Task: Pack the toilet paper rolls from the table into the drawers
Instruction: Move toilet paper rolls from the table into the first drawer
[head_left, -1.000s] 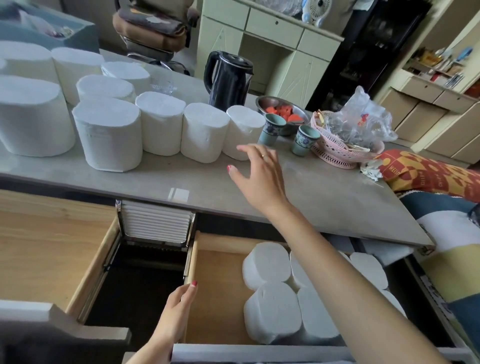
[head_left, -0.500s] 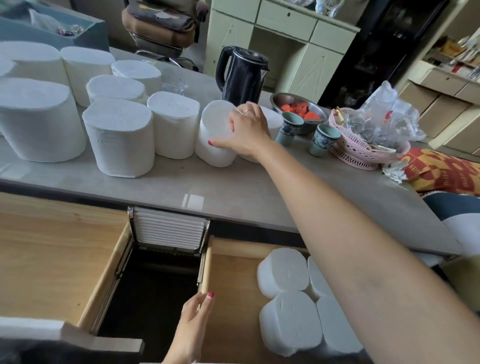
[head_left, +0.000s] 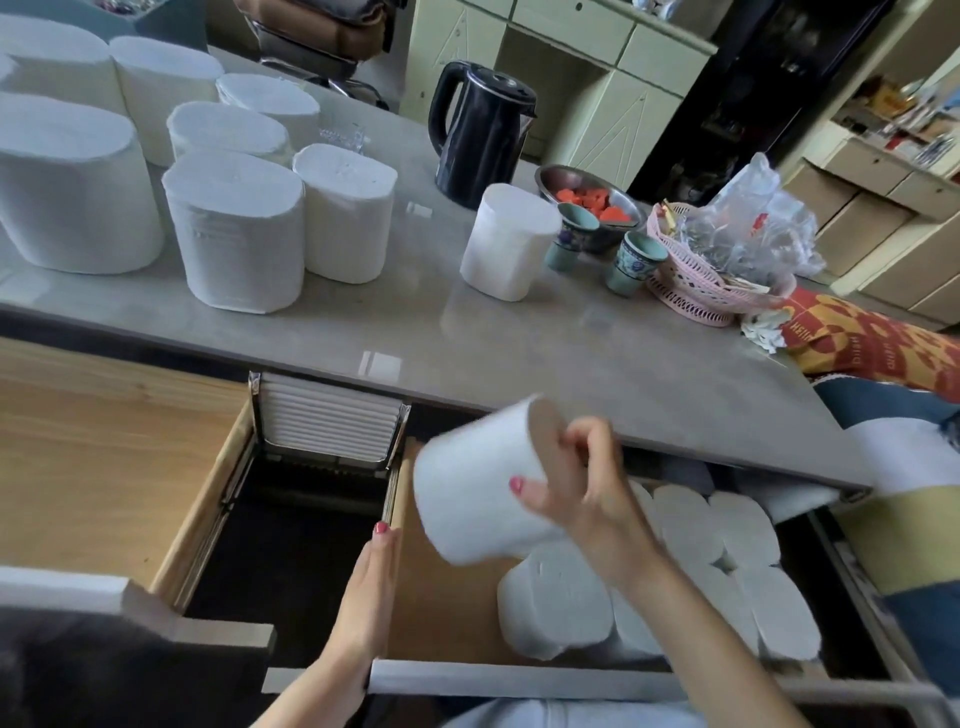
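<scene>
My right hand (head_left: 587, 499) grips a white toilet paper roll (head_left: 475, 483), tilted on its side above the open right drawer (head_left: 447, 618). Several rolls (head_left: 717, 561) stand packed in that drawer's right part. My left hand (head_left: 371, 587) rests flat against the drawer's left wall, fingers straight. Several more rolls (head_left: 234, 234) stand on the grey table (head_left: 571, 353) at the left. A single roll (head_left: 506, 241) stands by the kettle. The left drawer (head_left: 104, 457) is open, with bare wood showing.
A black kettle (head_left: 480, 132), a steel bowl of red pieces (head_left: 589, 200), two small cups (head_left: 631, 262) and a pink basket (head_left: 701, 280) with plastic bags sit at the table's right. A dark gap lies between the drawers. Patterned cushions (head_left: 883, 353) are on the right.
My right hand has lifted one roll off the table and brought it down over the right drawer. The left hand stays on the drawer's left wall.
</scene>
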